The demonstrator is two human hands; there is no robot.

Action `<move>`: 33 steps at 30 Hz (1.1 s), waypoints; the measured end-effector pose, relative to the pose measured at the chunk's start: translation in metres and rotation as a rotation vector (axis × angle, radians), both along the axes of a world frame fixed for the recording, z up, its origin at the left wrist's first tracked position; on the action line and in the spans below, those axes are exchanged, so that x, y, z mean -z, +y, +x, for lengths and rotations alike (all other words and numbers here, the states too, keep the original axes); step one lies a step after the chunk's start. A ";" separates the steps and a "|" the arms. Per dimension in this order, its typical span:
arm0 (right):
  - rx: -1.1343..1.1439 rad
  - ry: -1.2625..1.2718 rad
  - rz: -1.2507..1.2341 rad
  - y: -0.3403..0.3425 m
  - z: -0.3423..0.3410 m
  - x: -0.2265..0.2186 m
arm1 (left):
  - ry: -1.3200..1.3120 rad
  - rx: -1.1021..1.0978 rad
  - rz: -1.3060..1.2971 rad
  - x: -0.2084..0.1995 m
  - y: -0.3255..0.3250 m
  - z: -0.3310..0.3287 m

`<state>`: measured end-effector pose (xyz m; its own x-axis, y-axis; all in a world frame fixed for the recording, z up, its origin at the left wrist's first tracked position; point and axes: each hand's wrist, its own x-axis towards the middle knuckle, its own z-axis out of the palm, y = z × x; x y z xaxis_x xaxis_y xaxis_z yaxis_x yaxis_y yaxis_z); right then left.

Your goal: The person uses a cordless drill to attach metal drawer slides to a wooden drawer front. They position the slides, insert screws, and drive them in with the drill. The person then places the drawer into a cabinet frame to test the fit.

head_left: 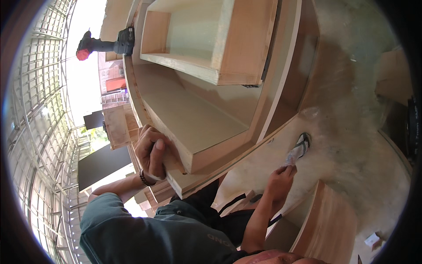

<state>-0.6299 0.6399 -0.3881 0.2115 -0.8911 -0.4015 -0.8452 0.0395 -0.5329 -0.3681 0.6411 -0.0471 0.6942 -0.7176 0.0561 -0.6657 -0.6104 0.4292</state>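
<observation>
A large wooden cabinet [198, 114] fills the upper middle, with a pale drawer box [241, 48] pulled partway out of it. My left hand [151, 152] is closed, its fingers curled over the cabinet's near corner edge. Lower and to the right, my right hand [281, 178] is closed in a pinch on a small clear plastic bag [291, 157]. What the bag holds, if anything, is too small to make out. Up at the left, a dark cordless drill [105, 46] with a red part rests against the cabinet's edge, away from both hands.
A sandalled foot [302, 145] is on the concrete floor [347, 114] beyond my right hand. A wooden box or drawer [325, 220] stands at the lower right. Dark panels [105, 165] and wooden pieces [116, 125] lie at the left. Cardboard [393, 75] is at the far right.
</observation>
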 end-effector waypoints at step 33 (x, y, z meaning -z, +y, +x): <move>-0.320 -0.263 -0.362 -0.102 -0.081 -0.315 | -0.136 0.064 -0.181 -0.033 0.001 -0.007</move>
